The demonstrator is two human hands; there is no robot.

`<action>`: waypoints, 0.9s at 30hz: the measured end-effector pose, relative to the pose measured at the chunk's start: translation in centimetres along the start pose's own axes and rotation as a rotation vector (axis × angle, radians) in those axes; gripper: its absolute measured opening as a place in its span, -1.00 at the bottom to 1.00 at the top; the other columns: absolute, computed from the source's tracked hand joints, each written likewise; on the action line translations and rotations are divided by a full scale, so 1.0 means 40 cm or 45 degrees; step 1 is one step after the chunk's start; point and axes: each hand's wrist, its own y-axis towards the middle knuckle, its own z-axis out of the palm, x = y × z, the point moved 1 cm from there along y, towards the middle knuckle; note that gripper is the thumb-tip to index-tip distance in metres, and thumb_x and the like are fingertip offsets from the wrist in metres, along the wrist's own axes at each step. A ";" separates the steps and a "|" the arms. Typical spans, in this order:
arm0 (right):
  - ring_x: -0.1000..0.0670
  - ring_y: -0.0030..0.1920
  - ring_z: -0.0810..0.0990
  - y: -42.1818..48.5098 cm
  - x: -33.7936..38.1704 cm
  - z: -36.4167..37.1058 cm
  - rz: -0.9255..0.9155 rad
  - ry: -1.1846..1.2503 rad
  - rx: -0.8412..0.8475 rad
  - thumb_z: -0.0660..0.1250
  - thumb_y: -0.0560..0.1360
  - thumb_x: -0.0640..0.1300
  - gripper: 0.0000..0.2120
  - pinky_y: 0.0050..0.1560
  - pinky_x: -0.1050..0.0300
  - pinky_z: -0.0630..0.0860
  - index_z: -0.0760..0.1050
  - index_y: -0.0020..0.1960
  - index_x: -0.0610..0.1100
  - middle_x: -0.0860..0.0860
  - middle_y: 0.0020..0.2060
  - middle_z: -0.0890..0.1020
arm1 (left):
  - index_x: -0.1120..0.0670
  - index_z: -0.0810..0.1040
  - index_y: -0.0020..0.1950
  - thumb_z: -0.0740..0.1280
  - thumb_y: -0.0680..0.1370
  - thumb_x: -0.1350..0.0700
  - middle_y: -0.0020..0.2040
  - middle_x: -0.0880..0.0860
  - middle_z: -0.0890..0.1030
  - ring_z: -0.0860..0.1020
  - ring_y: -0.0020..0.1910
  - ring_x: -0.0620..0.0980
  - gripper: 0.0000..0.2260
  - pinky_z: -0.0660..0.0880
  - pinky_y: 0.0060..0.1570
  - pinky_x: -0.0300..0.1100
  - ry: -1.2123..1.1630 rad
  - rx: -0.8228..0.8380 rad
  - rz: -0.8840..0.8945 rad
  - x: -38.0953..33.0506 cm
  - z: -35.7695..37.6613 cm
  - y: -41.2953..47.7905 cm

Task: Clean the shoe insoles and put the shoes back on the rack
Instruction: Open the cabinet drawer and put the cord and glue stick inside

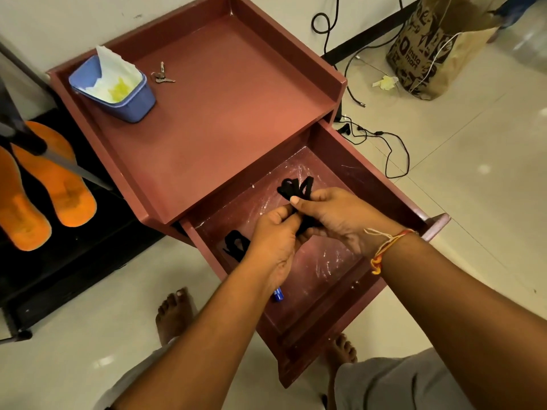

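Note:
Two orange insoles point(56, 179) lie side by side on a black rack point(74, 261) at the left. Over the open drawer point(325, 261) of a maroon cabinet, my left hand point(275, 241) and my right hand point(340, 220) both grip a bundle of black shoelace point(296, 187), whose loops stick up above my right thumb. A second black lace bundle point(235, 245) lies on the drawer floor just left of my left hand. No shoes are in view.
The cabinet top point(222, 113) holds a blue tub point(118, 90) with white and yellow wipes and a set of keys point(161, 76). A blue pen point(278, 295) lies in the drawer. Black cables point(384, 143), crumpled paper point(384, 82) and a paper bag point(429, 51) are on the floor. My bare feet point(174, 315) stand close to the drawer.

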 end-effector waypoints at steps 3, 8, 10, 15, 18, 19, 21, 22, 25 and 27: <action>-0.03 -0.21 0.55 0.012 -0.012 -0.015 -0.015 0.006 -0.013 0.48 0.48 -0.05 -0.77 -0.04 0.10 0.55 0.66 0.00 -0.20 -0.10 -0.24 0.62 | 0.27 0.62 0.16 0.27 0.65 0.31 -0.08 0.16 0.70 0.62 -0.26 -0.09 -0.84 0.59 -0.25 -0.31 0.054 0.064 -0.024 0.005 0.005 0.004; 0.08 -0.36 0.52 0.041 -0.032 -0.031 -0.072 -0.173 -0.100 0.42 0.54 -0.09 -0.82 -0.28 0.20 0.50 0.60 -0.20 -0.14 0.01 -0.42 0.58 | 0.24 0.62 0.14 0.28 0.65 0.29 0.02 0.17 0.70 0.67 -0.11 -0.05 -0.86 0.64 -0.09 -0.26 0.177 0.118 -0.041 0.016 0.004 0.017; -0.02 -0.33 0.48 0.076 -0.046 -0.045 -0.143 -0.356 -0.232 0.41 0.55 -0.07 -0.74 -0.25 0.09 0.45 0.56 -0.25 -0.19 -0.09 -0.37 0.55 | 0.24 0.58 0.24 0.31 0.65 0.24 0.13 0.16 0.67 0.65 0.01 -0.05 -0.81 0.61 0.07 -0.23 0.358 0.123 -0.029 0.026 0.002 0.023; -0.18 -0.08 0.60 0.204 -0.098 -0.117 -0.133 -1.110 -0.505 0.36 0.55 0.09 -0.71 -0.06 0.00 0.52 0.62 -0.07 -0.14 -0.15 -0.12 0.64 | 0.19 0.33 0.55 0.39 0.62 0.03 0.38 -0.01 0.47 0.51 0.27 -0.01 -0.45 0.45 0.27 -0.12 1.086 -0.087 0.168 0.036 -0.029 0.050; -0.26 0.04 0.60 0.242 -0.143 -0.139 -0.061 -1.352 -0.562 0.41 0.53 0.03 -0.71 -0.07 0.02 0.48 0.62 0.11 -0.16 -0.19 0.02 0.62 | 0.17 0.38 0.52 0.40 0.61 0.03 0.47 0.08 0.45 0.49 0.36 0.04 -0.48 0.42 0.33 -0.11 1.121 -0.176 0.224 0.023 -0.055 0.070; -0.26 0.05 0.60 0.246 -0.158 -0.141 -0.030 -1.371 -0.552 0.41 0.53 -0.01 -0.72 -0.07 0.00 0.50 0.61 0.11 -0.19 -0.20 0.03 0.61 | 0.16 0.41 0.50 0.40 0.61 0.02 0.45 0.08 0.47 0.50 0.34 0.03 -0.50 0.43 0.34 -0.09 1.107 -0.200 0.234 0.017 -0.060 0.072; -0.25 0.05 0.62 0.253 -0.183 -0.143 0.013 -1.384 -0.531 0.42 0.54 -0.06 -0.73 -0.06 -0.01 0.51 0.59 0.12 -0.23 -0.22 0.05 0.63 | 0.13 0.46 0.44 0.42 0.59 0.03 0.39 0.06 0.51 0.51 0.32 0.02 -0.55 0.44 0.36 -0.02 1.054 -0.243 0.244 0.008 -0.074 0.073; -0.25 0.05 0.62 0.258 -0.191 -0.144 0.019 -1.383 -0.522 0.43 0.53 -0.07 -0.72 -0.08 0.00 0.50 0.58 0.13 -0.24 -0.22 0.05 0.63 | 0.11 0.48 0.41 0.42 0.59 0.03 0.37 0.04 0.52 0.51 0.30 0.00 -0.58 0.44 0.35 -0.04 1.033 -0.262 0.248 0.004 -0.081 0.073; -0.24 0.05 0.61 0.264 -0.191 -0.145 0.010 -1.354 -0.501 0.48 0.49 -0.06 -0.66 -0.13 0.02 0.45 0.54 0.13 -0.25 -0.22 0.05 0.63 | 0.06 0.49 0.36 0.42 0.59 0.02 0.32 -0.01 0.53 0.51 0.26 -0.03 -0.64 0.44 0.26 -0.12 1.031 -0.297 0.273 -0.009 -0.095 0.069; -0.26 0.11 0.57 0.253 -0.170 -0.143 0.008 -1.342 -0.533 0.53 0.43 0.03 -0.50 -0.01 -0.03 0.51 0.49 0.22 -0.23 -0.22 0.11 0.57 | 0.04 0.49 0.36 0.42 0.59 0.01 0.35 0.01 0.52 0.50 0.29 0.00 -0.64 0.46 0.31 -0.05 1.048 -0.329 0.305 -0.021 -0.099 0.063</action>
